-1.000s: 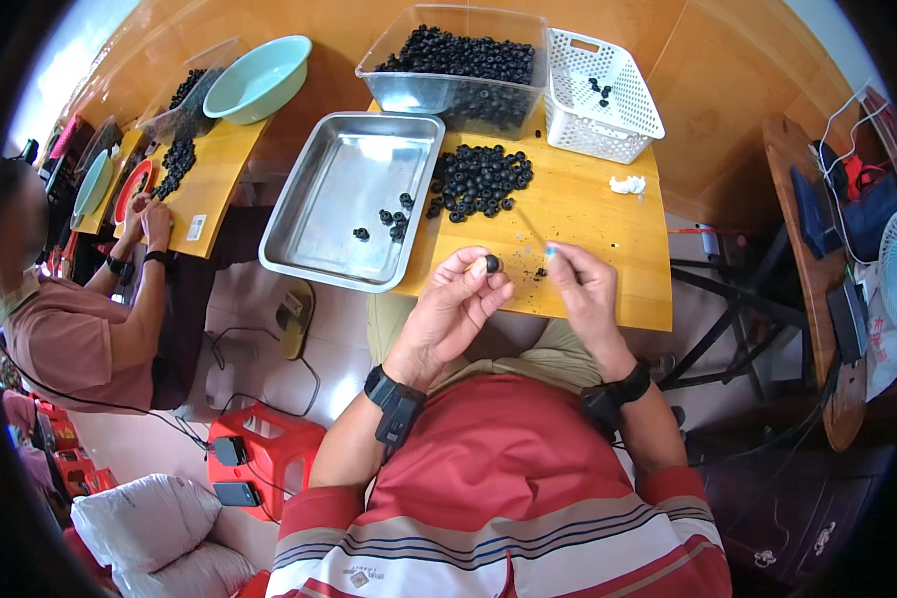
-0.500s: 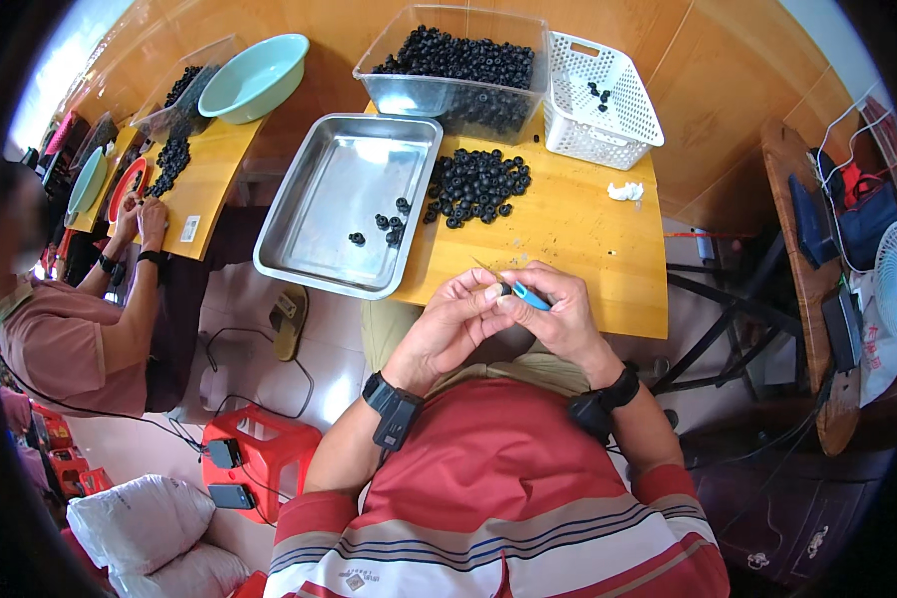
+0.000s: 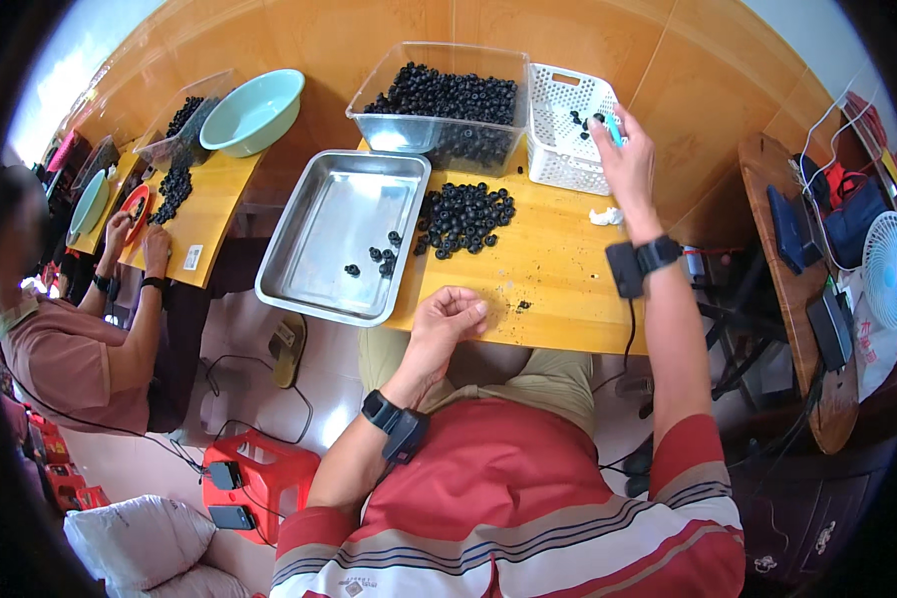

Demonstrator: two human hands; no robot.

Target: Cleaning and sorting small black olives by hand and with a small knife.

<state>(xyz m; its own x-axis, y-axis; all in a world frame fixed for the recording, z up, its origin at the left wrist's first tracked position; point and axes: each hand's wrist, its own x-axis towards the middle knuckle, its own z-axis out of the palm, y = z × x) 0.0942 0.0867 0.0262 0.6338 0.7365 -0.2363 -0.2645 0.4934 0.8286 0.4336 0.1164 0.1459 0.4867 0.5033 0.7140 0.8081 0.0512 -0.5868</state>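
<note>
My right hand [image 3: 628,164] reaches over the white perforated basket [image 3: 568,171], its fingers closed round a blue-handled tool [image 3: 614,130]. A small dark part shows at its fingertips; whether it is held or lies in the basket behind, I cannot tell. Several black ring-like parts [image 3: 581,120] lie in that basket. Near the table's front edge, my left hand [image 3: 448,324] is loosely closed, thumb against the curled fingers, with nothing showing in it. Beyond it sits a pile of black parts [image 3: 463,217]. A few more [image 3: 382,261] lie in the steel tray [image 3: 334,219].
A clear bin [image 3: 439,135] full of black parts stands at the back. Crumpled white tissue [image 3: 605,216] and dark crumbs [image 3: 523,306] lie on the wooden table [image 3: 568,269]. To the left, a person [image 3: 80,349] works at another table beside a mint basin [image 3: 254,112].
My hands have parted. The right one has moved away and up to the basket with the blue-handled tool, while the left has stayed near the table edge and curled in.
</note>
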